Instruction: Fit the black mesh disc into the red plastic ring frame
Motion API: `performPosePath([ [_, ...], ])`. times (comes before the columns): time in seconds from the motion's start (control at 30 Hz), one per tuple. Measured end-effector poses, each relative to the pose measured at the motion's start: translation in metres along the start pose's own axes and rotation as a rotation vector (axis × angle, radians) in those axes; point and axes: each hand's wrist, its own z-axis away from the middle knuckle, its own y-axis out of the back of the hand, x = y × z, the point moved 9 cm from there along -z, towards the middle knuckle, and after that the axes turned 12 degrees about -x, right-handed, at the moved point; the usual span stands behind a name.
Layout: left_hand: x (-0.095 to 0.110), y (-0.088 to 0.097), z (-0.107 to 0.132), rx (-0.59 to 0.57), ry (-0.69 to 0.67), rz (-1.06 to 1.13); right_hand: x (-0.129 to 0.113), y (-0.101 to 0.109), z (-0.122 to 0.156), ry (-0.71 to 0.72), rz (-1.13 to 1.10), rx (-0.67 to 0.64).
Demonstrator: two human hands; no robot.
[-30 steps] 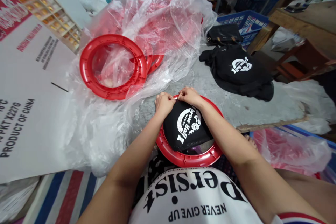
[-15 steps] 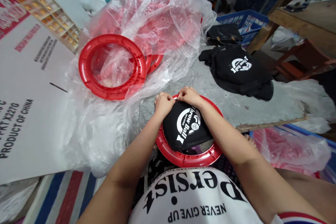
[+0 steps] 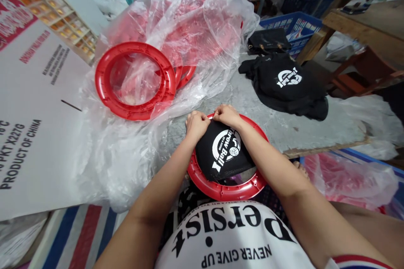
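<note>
So, left hand (image 3: pixel 198 125) and right hand (image 3: pixel 226 115), side by side, both pinch black fabric (image 3: pixel 221 155) at the far rim of the red ring (image 3: pixel 221 192), printed face nearside.

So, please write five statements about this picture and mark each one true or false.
1. The left hand and right hand are at the nearest red ring's far side. True.
2. The lettering inside it is yellow. False: the black fabric has white lettering.
3. A black pile lies on the grey table, right of the ring. True.
4. The sheet at lower left is green. False: the striped sheet is blue, red and white.
5. The white carton reads PRODUCT OF CHINA. True.
</note>
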Motion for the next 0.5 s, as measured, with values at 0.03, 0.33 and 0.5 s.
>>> performPosePath([
  [0.03,-0.0006,-0.0003,-0.0001,-0.001,-0.001,0.004,0.0003,-0.0007,-0.0002,0.002,-0.012,-0.012],
  [0.33,-0.0001,-0.0003,0.0011,-0.007,-0.006,0.016,0.0037,-0.0012,-0.0017,0.009,-0.047,-0.008],
  [0.5,0.0001,-0.0002,0.0007,-0.009,-0.006,0.012,0.0039,-0.0018,-0.0016,0.005,-0.049,-0.007],
])
